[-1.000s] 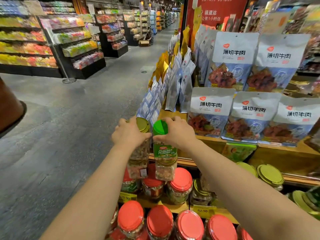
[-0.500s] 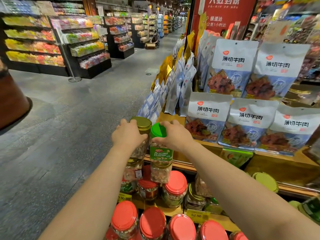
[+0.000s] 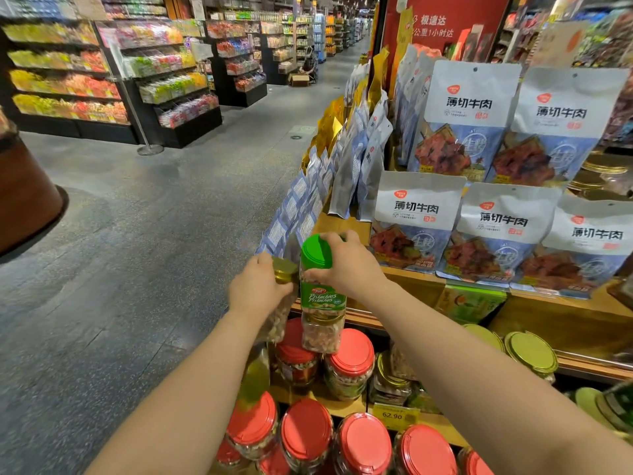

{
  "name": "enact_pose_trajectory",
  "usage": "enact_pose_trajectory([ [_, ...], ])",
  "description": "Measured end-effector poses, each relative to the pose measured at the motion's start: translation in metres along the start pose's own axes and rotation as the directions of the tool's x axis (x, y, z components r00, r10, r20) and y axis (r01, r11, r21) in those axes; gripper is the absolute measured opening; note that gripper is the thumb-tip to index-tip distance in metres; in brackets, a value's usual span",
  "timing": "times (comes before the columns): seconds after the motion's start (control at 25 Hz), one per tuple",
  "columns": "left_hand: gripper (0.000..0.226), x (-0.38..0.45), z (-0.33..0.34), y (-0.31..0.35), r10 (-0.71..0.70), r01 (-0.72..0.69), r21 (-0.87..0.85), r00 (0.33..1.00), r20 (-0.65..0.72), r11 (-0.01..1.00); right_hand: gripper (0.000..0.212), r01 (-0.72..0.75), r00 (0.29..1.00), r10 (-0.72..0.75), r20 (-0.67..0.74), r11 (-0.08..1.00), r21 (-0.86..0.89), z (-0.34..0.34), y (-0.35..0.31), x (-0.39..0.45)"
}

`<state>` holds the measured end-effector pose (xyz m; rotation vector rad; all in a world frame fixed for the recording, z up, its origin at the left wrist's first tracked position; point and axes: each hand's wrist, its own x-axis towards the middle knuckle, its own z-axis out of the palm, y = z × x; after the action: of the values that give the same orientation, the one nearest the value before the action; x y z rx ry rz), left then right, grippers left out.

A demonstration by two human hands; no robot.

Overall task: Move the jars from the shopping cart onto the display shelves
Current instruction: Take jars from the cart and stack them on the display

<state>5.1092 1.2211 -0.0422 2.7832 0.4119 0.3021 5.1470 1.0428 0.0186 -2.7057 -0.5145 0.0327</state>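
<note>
The right hand (image 3: 346,265) curls round the top of a tall clear plastic pistachio jar with a green lid (image 3: 320,296), held above the red-lidded jars (image 3: 351,366) at the left end of the wooden display shelf (image 3: 411,416). The left hand (image 3: 257,289) grips a gold-lidded clear jar of nuts (image 3: 282,303) beside it. Both jars look rigid, smooth and moderately heavy; a lid-only hold could slip, so gripping the body seems safer.

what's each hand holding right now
Left hand: grips the gold-lidded jar by its top.
Right hand: grips the green-lidded pistachio jar by its cap.
</note>
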Motion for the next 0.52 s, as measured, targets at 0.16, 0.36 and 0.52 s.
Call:
enact_pose_trajectory([
  [0.16,0.054,-0.026,0.038,-0.021,-0.039,0.045,-0.072,0.996,0.077,0.996,0.091,0.008,1.0,-0.007,-0.027,0.999,0.043,0.006,0.004,-0.002],
  [0.36,0.059,-0.019,0.036,-0.038,-0.102,0.083,-0.352,0.994,-0.036,0.932,0.089,-0.007,0.997,0.011,-0.072,0.998,0.067,0.003,0.004,-0.006],
  [0.52,0.063,-0.015,0.031,-0.061,-0.104,0.048,-0.437,0.989,-0.106,0.898,0.088,-0.031,0.996,0.037,-0.082,0.997,0.076,0.005,0.003,-0.006],
])
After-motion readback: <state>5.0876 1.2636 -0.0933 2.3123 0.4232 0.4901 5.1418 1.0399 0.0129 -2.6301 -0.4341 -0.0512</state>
